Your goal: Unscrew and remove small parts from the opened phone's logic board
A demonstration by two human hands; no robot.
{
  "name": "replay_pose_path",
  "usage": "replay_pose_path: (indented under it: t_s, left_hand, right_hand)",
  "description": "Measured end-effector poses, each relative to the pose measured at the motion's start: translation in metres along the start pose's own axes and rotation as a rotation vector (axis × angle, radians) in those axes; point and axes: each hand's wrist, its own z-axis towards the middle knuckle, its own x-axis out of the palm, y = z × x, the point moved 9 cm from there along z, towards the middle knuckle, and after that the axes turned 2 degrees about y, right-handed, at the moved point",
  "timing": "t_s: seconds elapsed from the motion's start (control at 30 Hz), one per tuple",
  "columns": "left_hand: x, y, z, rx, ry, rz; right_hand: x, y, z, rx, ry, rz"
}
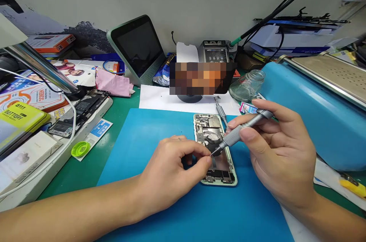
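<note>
An opened phone body (215, 146) with a pale green frame lies on the blue work mat (160, 127), its inner parts showing. My right hand (277, 146) grips a grey precision screwdriver (243, 129), its tip pointing down at the middle of the phone. My left hand (174, 169) rests on the mat at the phone's left edge, thumb and forefinger pinched right at the screwdriver's tip. Whether they hold a small part is too small to tell.
A second screwdriver (220, 110) lies just behind the phone. A glass jar (248, 85) and a blue machine (314, 108) stand at the right. A tablet (137, 49) leans at the back. A dismantled phone (77, 114), green cap (80, 148) and boxes fill the left.
</note>
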Motion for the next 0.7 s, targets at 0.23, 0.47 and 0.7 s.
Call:
replay_pose_path:
  t_s: [0.23, 0.47, 0.7]
  left_hand:
    - [0.0002, -0.0006, -0.0004, -0.001, 0.004, 0.002]
    - [-0.0006, -0.0008, 0.0007, 0.003, -0.002, 0.014]
    - [0.0003, 0.0013, -0.0010, -0.043, 0.007, 0.009]
  right_hand:
    - [0.0000, 0.0005, 0.0001, -0.014, 0.007, 0.007]
    - [0.0010, 0.0009, 0.0009, -0.020, 0.016, 0.016]
    - [0.0029, 0.0012, 0.0008, -0.026, 0.007, 0.033]
